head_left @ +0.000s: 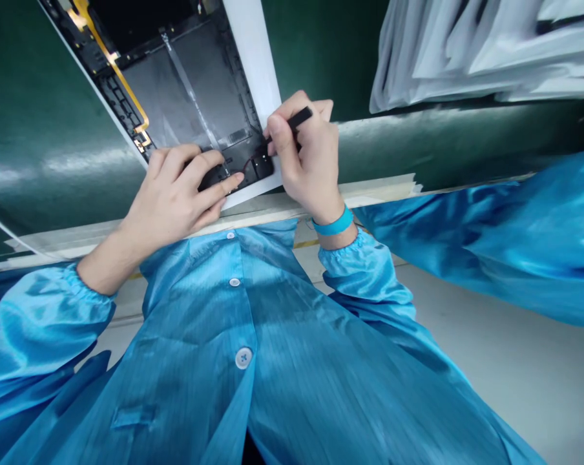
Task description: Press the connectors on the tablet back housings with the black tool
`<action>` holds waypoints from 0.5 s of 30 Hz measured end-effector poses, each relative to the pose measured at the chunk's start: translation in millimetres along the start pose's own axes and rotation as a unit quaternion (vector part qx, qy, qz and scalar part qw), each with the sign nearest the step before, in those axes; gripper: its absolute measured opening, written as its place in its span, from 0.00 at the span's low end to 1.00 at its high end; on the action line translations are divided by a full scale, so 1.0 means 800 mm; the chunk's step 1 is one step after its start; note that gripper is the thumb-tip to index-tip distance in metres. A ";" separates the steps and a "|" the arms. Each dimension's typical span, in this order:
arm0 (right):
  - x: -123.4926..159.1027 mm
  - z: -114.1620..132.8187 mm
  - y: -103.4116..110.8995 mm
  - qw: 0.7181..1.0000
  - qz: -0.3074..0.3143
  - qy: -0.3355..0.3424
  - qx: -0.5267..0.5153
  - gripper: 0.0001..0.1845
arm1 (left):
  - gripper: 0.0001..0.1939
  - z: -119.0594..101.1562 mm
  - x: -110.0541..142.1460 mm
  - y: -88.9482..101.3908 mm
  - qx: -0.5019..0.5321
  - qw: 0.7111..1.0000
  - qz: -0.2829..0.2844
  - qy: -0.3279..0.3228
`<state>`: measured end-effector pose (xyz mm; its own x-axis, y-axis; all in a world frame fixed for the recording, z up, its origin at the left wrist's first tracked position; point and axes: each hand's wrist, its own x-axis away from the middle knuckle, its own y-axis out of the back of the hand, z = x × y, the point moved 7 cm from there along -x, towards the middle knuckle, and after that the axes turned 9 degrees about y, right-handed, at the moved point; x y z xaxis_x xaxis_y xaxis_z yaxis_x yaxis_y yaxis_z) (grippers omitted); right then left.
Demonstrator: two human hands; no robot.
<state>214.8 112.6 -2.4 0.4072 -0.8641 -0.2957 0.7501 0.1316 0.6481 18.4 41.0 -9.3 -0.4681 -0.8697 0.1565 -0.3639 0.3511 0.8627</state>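
An opened flat device (pixel 185 84), dark inside with a yellow flex cable (pixel 115 64) along its left side, lies on the green bench mat (pixel 40 129). My left hand (pixel 176 194) rests on the device's near edge, fingers laid flat and pressing on a black part. My right hand (pixel 306 155) is closed around a thin black tool (pixel 292 123) held like a pen, its tip touching the device's near right corner. A blue band circles my right wrist.
A white sheet (pixel 253 58) lies under the device's right side. A stack of white-grey sheets or trays (pixel 486 45) sits at the upper right. Another person's blue sleeve (pixel 505 232) reaches in from the right. The bench edge (pixel 369 190) runs just below my hands.
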 end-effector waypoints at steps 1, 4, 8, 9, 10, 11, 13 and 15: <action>0.000 -0.002 0.002 1.000 -0.005 -0.007 0.007 0.30 | 0.21 -0.002 0.001 0.002 -0.007 1.000 -0.012 -0.011; 0.001 -0.007 0.006 1.000 -0.004 -0.020 0.001 0.30 | 0.21 -0.013 0.004 0.009 -0.067 0.994 -0.068 -0.060; 0.004 -0.008 0.009 0.999 0.006 -0.014 -0.033 0.29 | 0.19 -0.023 0.002 0.014 -0.118 0.986 -0.095 -0.067; 0.004 -0.008 0.008 0.999 0.014 -0.007 -0.040 0.30 | 0.20 -0.023 0.000 0.014 -0.115 0.987 -0.090 -0.060; 0.004 -0.007 0.007 0.999 0.023 0.003 -0.047 0.30 | 0.21 -0.023 -0.002 0.014 -0.110 0.989 -0.082 -0.051; 0.004 -0.007 0.005 0.998 0.031 0.012 -0.053 0.30 | 0.21 -0.023 -0.004 0.014 -0.103 0.991 -0.071 -0.042; 0.003 -0.007 0.000 0.996 0.049 0.022 -0.068 0.30 | 0.24 -0.021 -0.006 0.013 -0.086 0.994 -0.052 -0.030; 0.003 -0.006 -0.006 0.994 0.067 0.026 -0.083 0.30 | 0.25 -0.020 -0.007 0.013 -0.078 0.996 -0.038 -0.026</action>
<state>214.8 112.8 -9.7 0.5333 -0.8071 -0.2534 0.7610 0.3270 0.5603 30.2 44.1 6.2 -0.4866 -0.8711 0.0655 -0.2727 0.2228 0.9359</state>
